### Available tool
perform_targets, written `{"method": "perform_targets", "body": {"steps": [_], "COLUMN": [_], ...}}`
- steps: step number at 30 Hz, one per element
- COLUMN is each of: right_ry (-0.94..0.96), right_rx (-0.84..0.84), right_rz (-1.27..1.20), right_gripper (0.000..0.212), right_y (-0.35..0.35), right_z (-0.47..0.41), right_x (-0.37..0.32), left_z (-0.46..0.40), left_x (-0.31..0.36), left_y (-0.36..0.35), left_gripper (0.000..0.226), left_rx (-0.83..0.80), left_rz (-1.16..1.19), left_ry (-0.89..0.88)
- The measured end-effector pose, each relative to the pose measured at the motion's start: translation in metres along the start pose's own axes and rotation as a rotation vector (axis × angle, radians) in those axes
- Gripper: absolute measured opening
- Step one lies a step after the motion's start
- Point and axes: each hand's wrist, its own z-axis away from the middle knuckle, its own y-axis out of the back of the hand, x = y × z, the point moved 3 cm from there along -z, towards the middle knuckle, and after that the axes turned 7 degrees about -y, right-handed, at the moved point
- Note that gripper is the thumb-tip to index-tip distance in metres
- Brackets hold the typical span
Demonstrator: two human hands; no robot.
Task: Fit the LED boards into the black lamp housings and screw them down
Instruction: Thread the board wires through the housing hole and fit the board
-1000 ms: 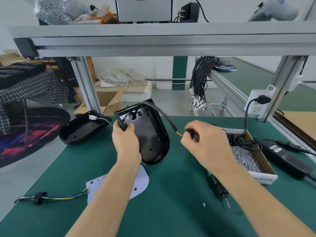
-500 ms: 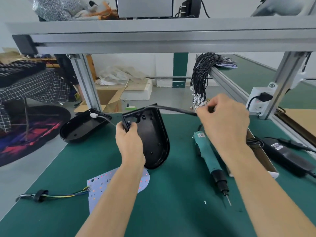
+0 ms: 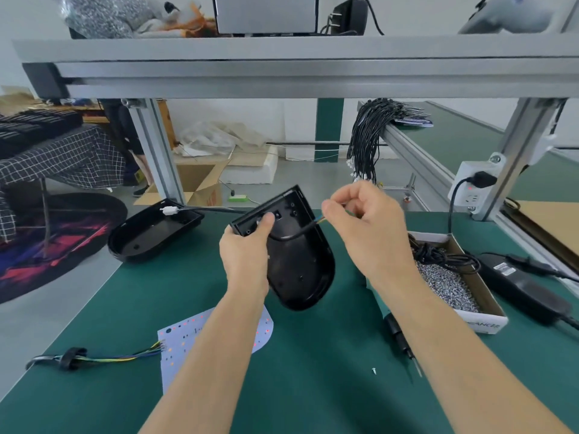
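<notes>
Left hand (image 3: 247,245) grips the black housing (image 3: 297,261) while right hand (image 3: 366,223) pinches its cable (image 3: 294,234), so wiring's mid-way; next probably fit the LED board (image 3: 175,349).

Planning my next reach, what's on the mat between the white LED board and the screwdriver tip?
In the head view, only one small loose screw lies on the green mat between the LED board and the screwdriver.

Both forearms are extended forward, bare. The left hand (image 3: 247,245) is raised, its fingers curled in a grip with the thumb on top. The right hand (image 3: 369,227) is held beside it, fingertips pinched together.
</notes>
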Motion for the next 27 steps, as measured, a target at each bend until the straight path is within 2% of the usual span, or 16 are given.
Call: {"method": "perform_targets", "body": {"steps": [2, 4, 6, 8, 10, 12, 14, 15, 17, 19, 21, 24, 27], "right_ry": [-0.114, -0.145, -0.058, 0.029, 0.025, -0.049, -0.101, -0.087, -0.033, 0.012, 0.085, 0.223, 0.313], "right_rx": [-0.209, -0.317, -0.252, -0.095, 0.03, 0.098, 0.092, 0.034, -0.113, -0.215, -0.192, -0.07, -0.042], "right_rz": [-0.043, 0.131, 0.353, 0.436, 0.279, -0.138, -0.563, -0.643, -0.453, -0.061, 0.285, 0.428, 0.46], "right_gripper": [0.016, 0.031, 0.023, 0.008, 0.004, 0.012, 0.017, 0.017, 0.02, 0.037, 0.038, 0.034, 0.041], "right_y": [-0.003, -0.009, -0.017, -0.021, -0.018, -0.01, -0.004, -0.006, -0.012, -0.02, -0.022, -0.021, -0.034], "right_z": [0.001, 0.0, -0.002, -0.005, -0.011, -0.014, -0.011, -0.009, -0.001, 0.002, -0.001, -0.001, 0.006], "right_x": [0.008, 0.016, 0.018, 0.016, 0.017, 0.018, 0.02, 0.02, 0.021, 0.025, 0.027, 0.023, 0.022], "left_z": [-0.002, 0.0, 0.006, 0.011, 0.012, 0.007, 0.004, 0.004, 0.006, 0.004, 0.001, 0.004, 0.013], "left_x": [0.002, 0.008, 0.016, 0.022, 0.022, 0.019, 0.015, 0.012, 0.009, 0.008, 0.009, 0.011, 0.01], "left_y": [0.006, 0.005, 0.0, -0.004, -0.004, 0.001, 0.004, 0.003, 0.002, 0.002, 0.002, -0.003, -0.008], "left_gripper": [0.016, 0.013, 0.019, 0.034, 0.037, 0.032, 0.022, 0.016, 0.009, 0.014, 0.015, 0.015, 0.025], "left_rx": [-0.004, -0.081, -0.201, -0.327, -0.386, -0.358, -0.313, -0.298, -0.252, -0.179, -0.148, -0.213, -0.29], "left_rz": [0.033, 0.103, 0.132, 0.089, 0.068, 0.098, 0.069, 0.055, 0.051, 0.066, 0.083, 0.136, 0.108], "left_ry": [-0.032, -0.032, -0.063, -0.107, -0.11, -0.063, -0.041, -0.04, -0.053, -0.041, -0.01, -0.017, -0.049]}}
